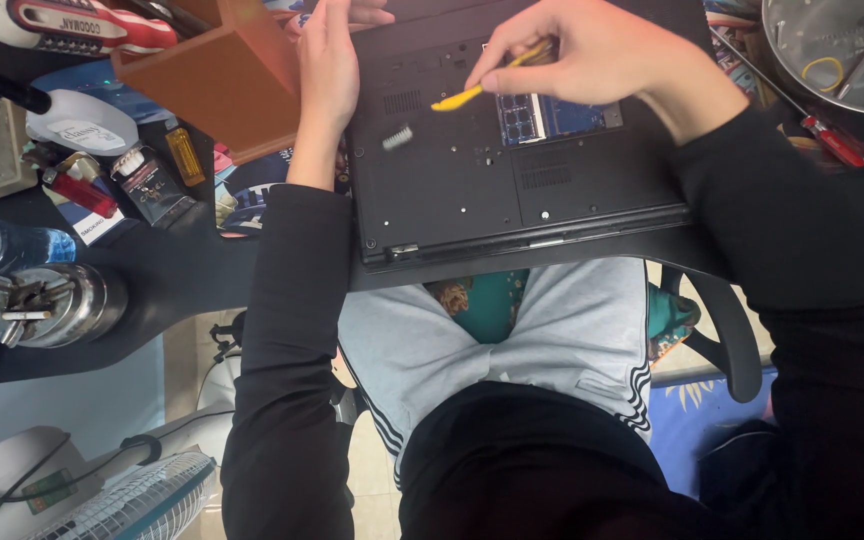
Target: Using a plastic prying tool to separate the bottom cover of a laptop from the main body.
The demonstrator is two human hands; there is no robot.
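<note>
A black laptop (472,190) lies upside down on the dark desk, its memory bay open with a blue memory module (552,115) exposed. My right hand (592,45) pinches a thin yellow pry tool (472,90) whose tip rests on the laptop's underside just left of the bay. My left hand (330,65) lies flat along the laptop's left edge, steadying it. A small grey ridged part (398,137) sits loose on the underside below the tool tip.
A brown wooden box (222,75) stands left of the laptop. Lighters and small bottles (112,180), a metal cup of tools (47,305) and a water bottle (2,245) sit at left. A red-handled screwdriver (832,140) and metal bowl (842,50) are at right.
</note>
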